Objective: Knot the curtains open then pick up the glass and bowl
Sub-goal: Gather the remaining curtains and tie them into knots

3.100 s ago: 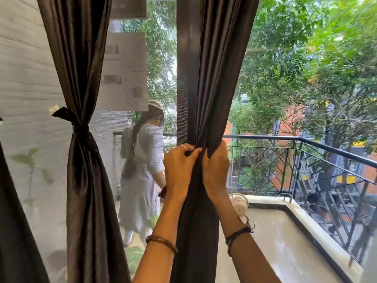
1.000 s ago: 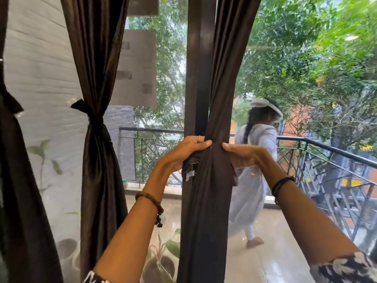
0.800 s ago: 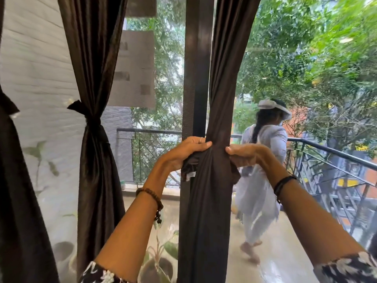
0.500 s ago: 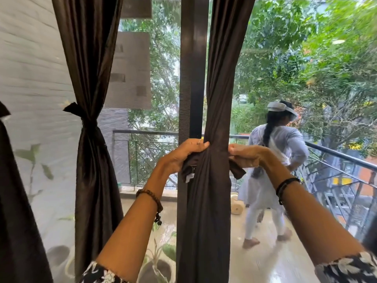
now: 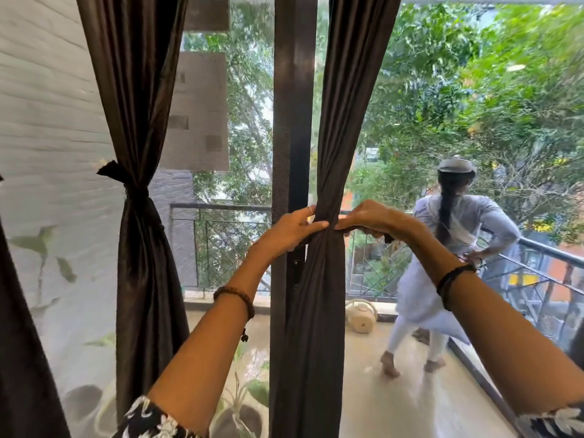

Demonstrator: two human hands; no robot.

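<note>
A dark brown curtain (image 5: 319,311) hangs in the middle, in front of the window's dark centre post (image 5: 289,121). It is cinched to a narrow waist at hand height. My left hand (image 5: 289,230) grips the gathered cloth from the left, thumb across the front. My right hand (image 5: 368,221) pinches a strip of the same cloth on the right side, pulled out sideways. A second dark curtain (image 5: 139,263) to the left is tied at its waist with a knot (image 5: 126,181). No glass or bowl is in view.
Another dark curtain's edge (image 5: 19,343) fills the far left. Beyond the window, a person in white (image 5: 442,263) stands on the balcony by the metal railing (image 5: 543,257). A round cream object (image 5: 361,314) lies on the balcony floor. Potted plants (image 5: 240,406) stand below.
My hands have cinched the middle curtain tighter, the right hand drawing the strip out to the right. The person outside has walked from left to right along the balcony.
</note>
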